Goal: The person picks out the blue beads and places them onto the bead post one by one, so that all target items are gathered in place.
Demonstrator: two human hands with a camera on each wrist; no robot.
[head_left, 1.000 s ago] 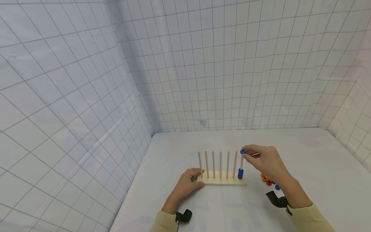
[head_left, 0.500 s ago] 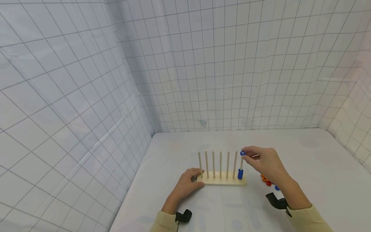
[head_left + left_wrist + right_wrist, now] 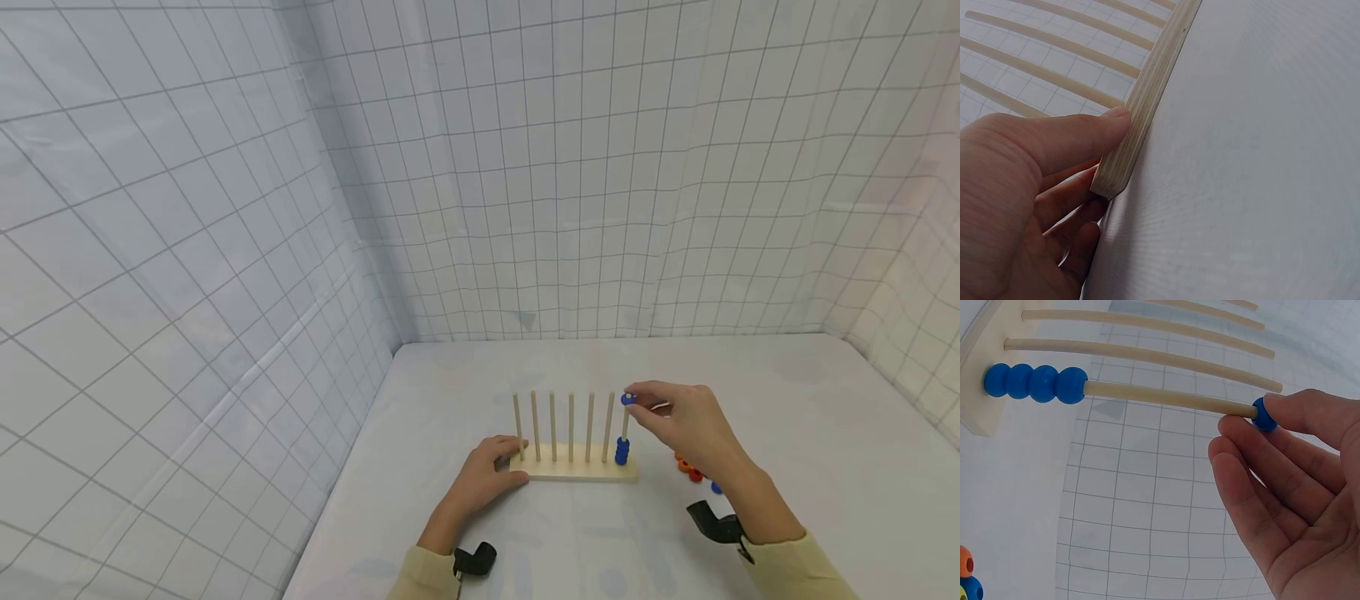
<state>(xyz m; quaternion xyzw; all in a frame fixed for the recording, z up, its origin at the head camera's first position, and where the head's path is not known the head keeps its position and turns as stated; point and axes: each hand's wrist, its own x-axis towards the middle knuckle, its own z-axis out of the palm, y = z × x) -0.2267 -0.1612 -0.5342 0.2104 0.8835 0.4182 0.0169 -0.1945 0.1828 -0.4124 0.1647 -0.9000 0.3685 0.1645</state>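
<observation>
A wooden peg stand (image 3: 573,473) with a row of upright pegs stands on the table. My left hand (image 3: 483,479) grips its left end, the thumb along the plywood front edge (image 3: 1138,119) in the left wrist view. With thumb and fingers, my right hand (image 3: 693,421) pinches a blue bead (image 3: 1265,415) at the top of the rightmost peg (image 3: 1166,398); the peg's tip sits in the bead's hole. Several blue beads (image 3: 1043,383) are stacked at the foot of that same peg. The other pegs carry no beads.
Loose orange and red beads (image 3: 684,466) and a blue bead (image 3: 717,487) lie on the table right of the stand, partly hidden by my right forearm. A white gridded curtain (image 3: 555,208) hangs behind and along the sides of the table (image 3: 555,542).
My right hand has come down slightly with the blue bead, which now sits a little lower over the tip of the rightmost peg. The left hand and stand have not moved.
</observation>
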